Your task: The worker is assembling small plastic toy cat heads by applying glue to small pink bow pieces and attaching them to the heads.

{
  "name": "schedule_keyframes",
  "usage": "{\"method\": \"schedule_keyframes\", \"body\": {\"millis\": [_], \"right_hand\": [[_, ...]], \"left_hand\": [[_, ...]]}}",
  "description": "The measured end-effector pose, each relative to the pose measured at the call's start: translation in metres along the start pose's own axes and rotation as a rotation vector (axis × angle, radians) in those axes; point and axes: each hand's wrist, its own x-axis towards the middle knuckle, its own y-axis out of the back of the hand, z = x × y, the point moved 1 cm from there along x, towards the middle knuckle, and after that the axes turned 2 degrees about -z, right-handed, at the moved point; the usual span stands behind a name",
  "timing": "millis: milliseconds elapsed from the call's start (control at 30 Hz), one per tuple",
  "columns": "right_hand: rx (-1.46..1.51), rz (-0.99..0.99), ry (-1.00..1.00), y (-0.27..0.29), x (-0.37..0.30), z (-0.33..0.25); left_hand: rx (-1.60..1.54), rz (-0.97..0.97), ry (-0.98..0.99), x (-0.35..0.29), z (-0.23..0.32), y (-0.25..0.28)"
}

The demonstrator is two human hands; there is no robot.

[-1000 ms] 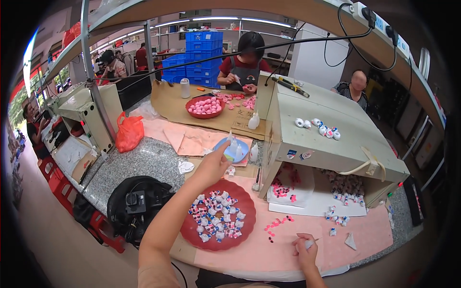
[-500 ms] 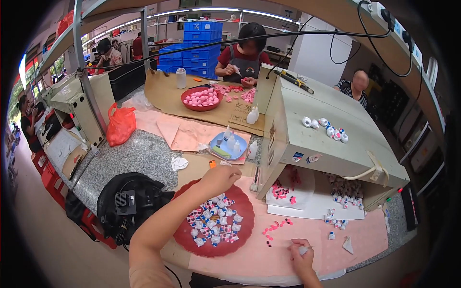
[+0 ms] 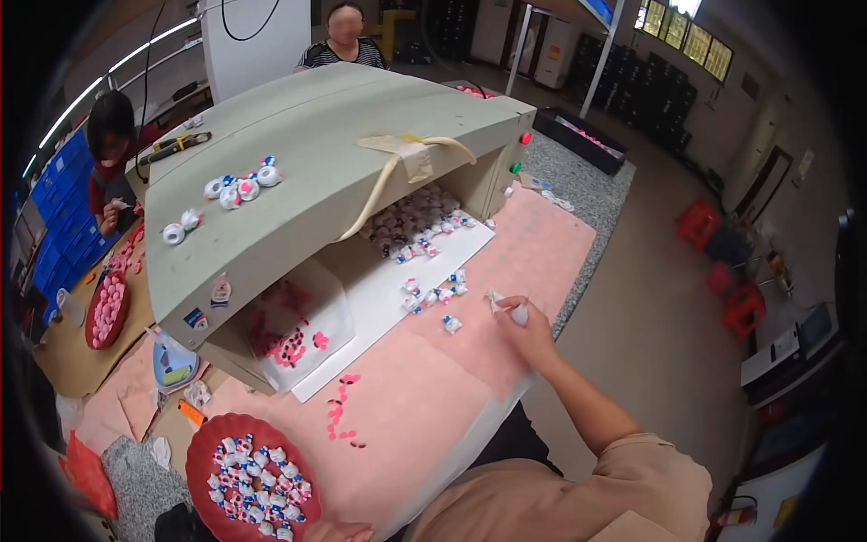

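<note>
Right of centre, right hand [image 3: 531, 334] is curled round a bottle [image 3: 519, 313]; squeezing may cause drips. Left hand [image 3: 338, 531], bottom: grip unclear.

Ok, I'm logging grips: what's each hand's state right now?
Left hand: cut off by the lower edge; can't tell.
Right hand: closed around a small white bottle.

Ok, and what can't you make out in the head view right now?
Left hand: cut off by the head view's lower edge; whether it holds anything can't be told.
White object in the right hand: partly covered by that hand in the head view.
Small figures inside the grey-green housing: overlapping and shadowed in the head view, too small to count.
Black bag: cut off by the head view's lower edge.
</note>
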Motion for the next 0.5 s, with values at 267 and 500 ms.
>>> {"method": "schedule_keyframes", "body": {"millis": [267,500], "right_hand": [[-0.454,-0.105,0.179,0.033,0.007,0.012],[-0.029,-0.610,0.180,-0.005,-0.056,-0.024]], "left_hand": [[-0.260,-0.105,-0.143,0.079,0.032,-0.092],[-0.598,0.103,-0.090,0.145,0.009,-0.182]]}}
